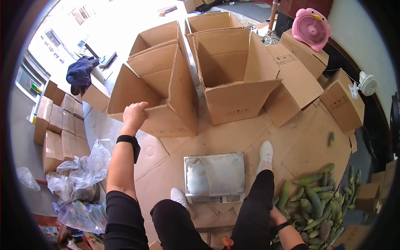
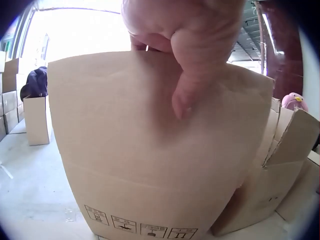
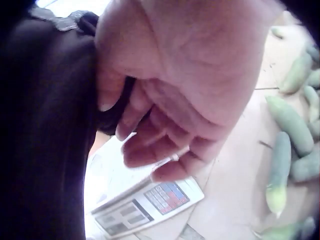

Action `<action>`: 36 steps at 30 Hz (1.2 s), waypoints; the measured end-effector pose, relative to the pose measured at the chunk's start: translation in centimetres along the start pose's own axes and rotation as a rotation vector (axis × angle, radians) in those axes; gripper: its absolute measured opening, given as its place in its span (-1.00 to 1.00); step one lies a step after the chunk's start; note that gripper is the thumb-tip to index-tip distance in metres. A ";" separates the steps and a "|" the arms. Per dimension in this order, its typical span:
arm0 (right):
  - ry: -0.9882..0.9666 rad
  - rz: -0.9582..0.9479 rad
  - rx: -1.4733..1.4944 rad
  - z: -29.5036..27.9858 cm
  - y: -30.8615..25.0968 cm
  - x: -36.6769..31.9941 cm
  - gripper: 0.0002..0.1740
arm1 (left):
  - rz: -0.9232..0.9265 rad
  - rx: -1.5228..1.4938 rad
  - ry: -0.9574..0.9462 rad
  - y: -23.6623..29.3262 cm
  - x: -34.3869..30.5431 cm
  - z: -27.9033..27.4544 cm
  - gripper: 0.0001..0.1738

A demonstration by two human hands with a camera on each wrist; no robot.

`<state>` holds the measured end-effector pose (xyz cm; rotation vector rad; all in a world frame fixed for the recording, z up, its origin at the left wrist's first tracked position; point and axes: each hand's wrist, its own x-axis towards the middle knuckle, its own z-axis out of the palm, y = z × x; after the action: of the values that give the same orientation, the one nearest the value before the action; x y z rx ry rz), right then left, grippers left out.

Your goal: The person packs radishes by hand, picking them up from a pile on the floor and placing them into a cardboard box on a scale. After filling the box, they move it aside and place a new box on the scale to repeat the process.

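Note:
My left hand (image 1: 135,115) holds the top edge of the near panel of an open cardboard box (image 1: 168,123). In the left wrist view the thumb presses the outer face of the box (image 2: 125,145) and the other fingers go over the rim, partly hidden behind it. My right hand (image 1: 278,216) hangs beside the right trouser leg, close to a pile of thick green cucumber-like vegetables (image 1: 318,204). Seen from the right wrist, the fingers of the right hand (image 3: 175,100) are loosely bent with nothing in them. A flat metal-topped scale (image 1: 214,175) lies between the feet.
Another open box (image 1: 239,102) stands right of the held one, with more open boxes behind both. Closed cartons (image 1: 62,133) are stacked at left, above crumpled plastic bags (image 1: 83,175). At right are a pink fan (image 1: 311,29) and a small white fan (image 1: 367,83). Flattened cardboard covers the floor.

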<state>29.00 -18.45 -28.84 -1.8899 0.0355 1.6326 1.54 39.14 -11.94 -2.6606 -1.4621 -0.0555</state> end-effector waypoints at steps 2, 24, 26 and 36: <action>0.022 0.074 0.346 1.5 -1.6 -0.8 -0.68 | 0.068 -0.120 0.072 0.5 -1.0 0.5 -0.62; 0.347 -0.723 0.141 -1.1 -3.9 -8.9 -0.79 | -0.156 -0.838 0.039 -0.9 -18.0 -22.0 -0.85; 0.229 -0.771 0.177 2.3 -7.8 -12.7 -0.78 | -0.170 -0.820 -0.005 0.3 -20.3 -23.2 -0.85; -0.326 -0.725 0.124 16.5 -7.1 -14.5 -0.34 | 0.330 -0.453 0.146 13.2 -28.4 -23.6 -0.79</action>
<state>14.02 -10.36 -13.22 -1.2935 -0.5996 1.3508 -2.15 5.71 8.19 -3.1306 -1.0481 -0.6057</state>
